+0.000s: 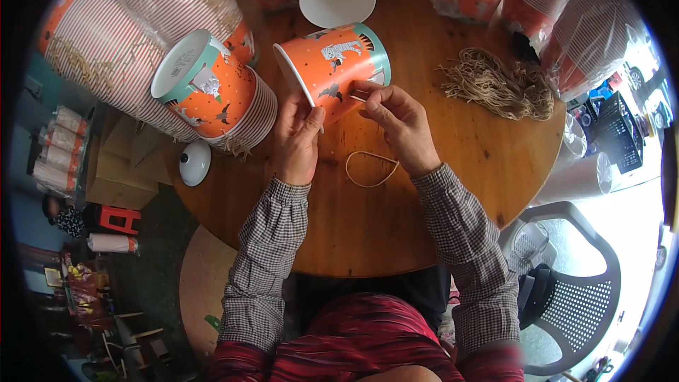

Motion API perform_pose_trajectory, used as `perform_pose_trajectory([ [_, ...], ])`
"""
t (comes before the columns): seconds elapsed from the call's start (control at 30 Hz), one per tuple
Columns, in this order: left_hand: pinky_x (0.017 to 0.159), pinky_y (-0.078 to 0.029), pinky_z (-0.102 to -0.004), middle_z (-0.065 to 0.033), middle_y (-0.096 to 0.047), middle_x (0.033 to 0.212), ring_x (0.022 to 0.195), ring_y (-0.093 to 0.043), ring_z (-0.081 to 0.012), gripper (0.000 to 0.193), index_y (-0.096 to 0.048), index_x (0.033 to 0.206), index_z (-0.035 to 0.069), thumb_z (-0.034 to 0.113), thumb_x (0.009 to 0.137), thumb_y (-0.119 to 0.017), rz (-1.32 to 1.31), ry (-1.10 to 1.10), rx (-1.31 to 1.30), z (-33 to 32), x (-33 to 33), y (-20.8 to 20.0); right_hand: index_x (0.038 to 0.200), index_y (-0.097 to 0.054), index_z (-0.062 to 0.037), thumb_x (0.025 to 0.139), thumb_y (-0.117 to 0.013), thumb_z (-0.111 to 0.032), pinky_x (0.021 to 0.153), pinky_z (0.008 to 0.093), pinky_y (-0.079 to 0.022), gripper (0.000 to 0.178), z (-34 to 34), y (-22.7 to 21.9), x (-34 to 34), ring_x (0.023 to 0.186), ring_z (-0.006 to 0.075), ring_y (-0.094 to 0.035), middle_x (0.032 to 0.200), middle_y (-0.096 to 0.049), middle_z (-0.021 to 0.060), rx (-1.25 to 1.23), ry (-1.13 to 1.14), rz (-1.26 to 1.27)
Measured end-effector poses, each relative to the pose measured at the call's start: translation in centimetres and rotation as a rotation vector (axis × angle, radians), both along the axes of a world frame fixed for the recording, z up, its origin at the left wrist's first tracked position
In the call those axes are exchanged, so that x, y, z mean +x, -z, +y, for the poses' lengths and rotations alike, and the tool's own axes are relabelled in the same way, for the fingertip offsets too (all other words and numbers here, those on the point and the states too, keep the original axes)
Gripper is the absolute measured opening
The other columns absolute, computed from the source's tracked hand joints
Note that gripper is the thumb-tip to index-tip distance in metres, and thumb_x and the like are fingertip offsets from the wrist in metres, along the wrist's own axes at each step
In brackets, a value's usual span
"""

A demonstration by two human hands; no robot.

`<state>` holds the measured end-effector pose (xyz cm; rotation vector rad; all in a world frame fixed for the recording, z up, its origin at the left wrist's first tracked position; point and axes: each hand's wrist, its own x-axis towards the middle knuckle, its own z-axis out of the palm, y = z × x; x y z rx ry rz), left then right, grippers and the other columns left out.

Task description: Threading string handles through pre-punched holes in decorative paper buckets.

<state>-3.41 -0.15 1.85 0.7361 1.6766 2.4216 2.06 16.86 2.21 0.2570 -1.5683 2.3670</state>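
An orange paper bucket (332,64) with a teal base band and dark printed figures lies tilted on its side above the table, its open mouth facing left. My left hand (298,138) is closed on its white rim, thumb outside. Against the bucket's lower right side, my right hand (399,124) pinches a short, thin, pale piece (359,93); its kind is too small to tell. Just below, between my hands, a loop of tan cord (371,170) lies on the wooden table. The inside of the bucket is mostly hidden.
Left of my hands stands a stack of similar buckets (212,99), near a white lid (194,164) with a dark knob. A bundle of tan cords (498,85) lies to the right. Wrapped bucket stacks (594,21) line the far edge. A grey plastic chair (580,297) stands at right.
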Motion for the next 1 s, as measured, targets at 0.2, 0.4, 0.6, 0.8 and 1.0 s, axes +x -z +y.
perform_pose_trajectory([
  [0.2,0.102,-0.04,-0.0361,-0.0095,-0.053,0.125,0.117,-0.052,-0.0193,0.035,-0.044,0.128,0.001,0.009,0.095,-0.053,-0.033,0.131,0.104,0.7,0.3,-0.2,0.092,-0.056,-0.0005,0.094,-0.056,-0.007,0.097,0.0317,-0.046,0.007,-0.4,0.0,0.1,0.111,0.0165,-0.056,0.128,-0.054,0.0111,0.027,-0.077,0.106],
  [0.4,0.102,-0.042,-0.0382,-0.0107,-0.053,0.126,0.117,-0.053,-0.0214,0.036,-0.044,0.127,0.001,0.011,0.095,-0.055,-0.036,0.211,0.084,0.8,0.6,-0.2,0.094,-0.056,-0.0011,0.094,-0.055,-0.006,0.099,0.0397,-0.045,0.005,-0.5,-0.4,0.2,0.114,0.0235,-0.056,0.13,-0.052,0.0147,0.064,-0.151,0.221],
  [0.6,0.103,-0.04,-0.0379,-0.0106,-0.052,0.127,0.119,-0.051,-0.0217,0.043,-0.041,0.131,0.002,0.011,0.092,-0.056,-0.034,0.214,0.069,0.7,1.0,-0.6,0.093,-0.055,-0.0019,0.094,-0.056,-0.007,0.098,0.0376,-0.045,0.005,-0.4,-0.7,0.6,0.112,0.0214,-0.056,0.131,-0.052,0.0138,0.145,-0.14,0.209],
  [0.8,0.102,-0.041,-0.0364,-0.0102,-0.053,0.125,0.117,-0.052,-0.0211,0.046,-0.042,0.13,0.003,0.003,0.088,-0.057,-0.049,0.211,0.04,0.2,0.5,0.3,0.094,-0.054,0.0001,0.091,-0.059,-0.008,0.086,0.0323,-0.05,0.01,-0.7,-0.8,1.0,0.093,0.0187,-0.062,0.109,-0.062,0.0094,0.504,0.021,0.269],
  [1.0,0.1,-0.044,-0.0348,-0.0096,-0.056,0.121,0.112,-0.056,-0.0192,0.038,-0.046,0.126,0.003,0.003,0.09,-0.058,-0.085,0.228,0.132,0.3,0.6,0.2,0.093,-0.055,-0.0009,0.09,-0.06,-0.009,0.083,0.0324,-0.05,0.01,-0.9,-0.5,0.9,0.089,0.021,-0.063,0.091,-0.062,0.0091,0.408,0.02,0.21],
])
